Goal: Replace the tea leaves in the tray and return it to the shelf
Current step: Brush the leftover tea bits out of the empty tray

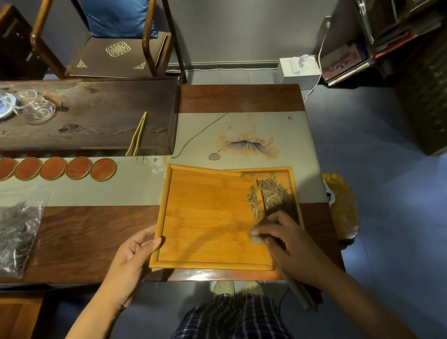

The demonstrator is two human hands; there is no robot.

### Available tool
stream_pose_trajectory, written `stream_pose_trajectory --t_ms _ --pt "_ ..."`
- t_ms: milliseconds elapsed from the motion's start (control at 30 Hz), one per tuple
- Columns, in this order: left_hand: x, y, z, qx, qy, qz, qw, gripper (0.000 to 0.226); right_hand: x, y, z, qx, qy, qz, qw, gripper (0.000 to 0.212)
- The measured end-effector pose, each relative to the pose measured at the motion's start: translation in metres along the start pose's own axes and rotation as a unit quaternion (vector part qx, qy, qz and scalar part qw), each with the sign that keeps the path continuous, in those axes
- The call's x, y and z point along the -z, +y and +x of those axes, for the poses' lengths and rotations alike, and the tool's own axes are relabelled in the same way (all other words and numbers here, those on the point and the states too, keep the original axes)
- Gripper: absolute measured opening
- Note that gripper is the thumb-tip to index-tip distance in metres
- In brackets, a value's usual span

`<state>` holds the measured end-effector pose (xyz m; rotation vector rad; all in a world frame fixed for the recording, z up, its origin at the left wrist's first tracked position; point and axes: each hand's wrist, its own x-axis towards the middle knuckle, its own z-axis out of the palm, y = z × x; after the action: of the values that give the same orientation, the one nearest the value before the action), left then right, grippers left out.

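I count 6 round coasters (52,168), 1 bamboo tray (207,221), 1 bag of tea (3,235), 1 pr tongs (136,135), 1 chair (113,32), 2 hands.

orange tray (213,222), blue cushion (117,6), plaid trousers (237,323)

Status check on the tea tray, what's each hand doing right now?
Left hand grips the bamboo tray at its near-left corner. Right hand holds a dark brush beside the tea leaves, heaped far-right. Nothing blocking.
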<state>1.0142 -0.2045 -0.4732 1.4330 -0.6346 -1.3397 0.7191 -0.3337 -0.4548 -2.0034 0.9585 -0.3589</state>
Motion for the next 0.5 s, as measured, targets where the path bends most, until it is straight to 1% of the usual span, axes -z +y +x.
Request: stream_pose_trajectory --t_ms 133,200,400,500 --pt "-0.002 0.002 0.002 0.004 0.001 -0.003 1.0 0.036 -0.015 0.002 -0.01 0.013 -0.04 -0.031 0.999 0.023" --pt "-0.004 0.003 0.002 0.006 -0.002 -0.008 1.0 0.036 -0.018 0.005 -0.009 0.007 -0.044 -0.039 0.998 0.024" --pt "-0.002 0.007 -0.003 0.006 -0.025 0.014 1.0 0.034 -0.01 0.016 0.006 -0.01 -0.018 -0.068 0.997 0.027" --pt "-0.004 0.005 -0.007 0.012 -0.034 0.024 0.999 0.037 -0.01 0.025 0.022 -0.004 0.005 -0.107 0.994 0.027"
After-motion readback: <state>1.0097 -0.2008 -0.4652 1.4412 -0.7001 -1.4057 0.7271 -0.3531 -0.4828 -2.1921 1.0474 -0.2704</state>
